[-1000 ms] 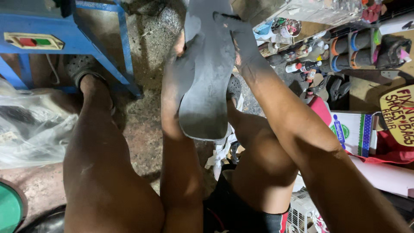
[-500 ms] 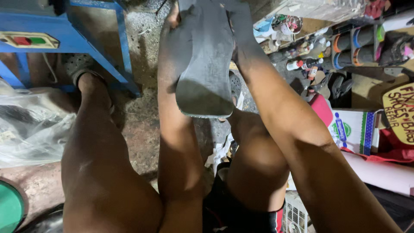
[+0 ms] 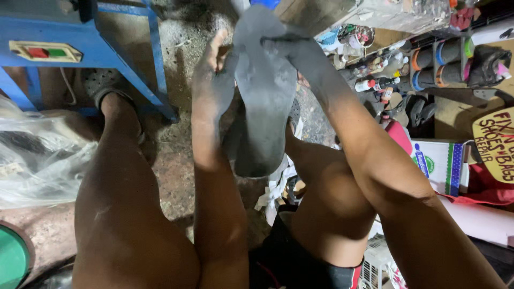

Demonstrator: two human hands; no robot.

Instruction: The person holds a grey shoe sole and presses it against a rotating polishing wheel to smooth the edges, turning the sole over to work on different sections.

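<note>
both hands grip dark shoe sole point(image 3: 262, 101): left hand point(image 3: 214, 75), right hand point(image 3: 300, 51); yellow oval sign point(image 3: 495, 142) right.

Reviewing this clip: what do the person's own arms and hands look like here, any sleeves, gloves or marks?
Both forearms are bare, with no sleeves, watch or bands in view. The left hand and right hand wear no gloves, and both are smeared with dark grey dust or grime, which fades out along the forearms.

There is one dark shoe sole point(image 3: 265, 96), held by two hands: the left hand point(image 3: 214, 75) and the right hand point(image 3: 300, 51). One blue metal stand point(image 3: 101, 45) carries two buttons, one red point(image 3: 37, 52) and one green point(image 3: 57, 53).
</note>
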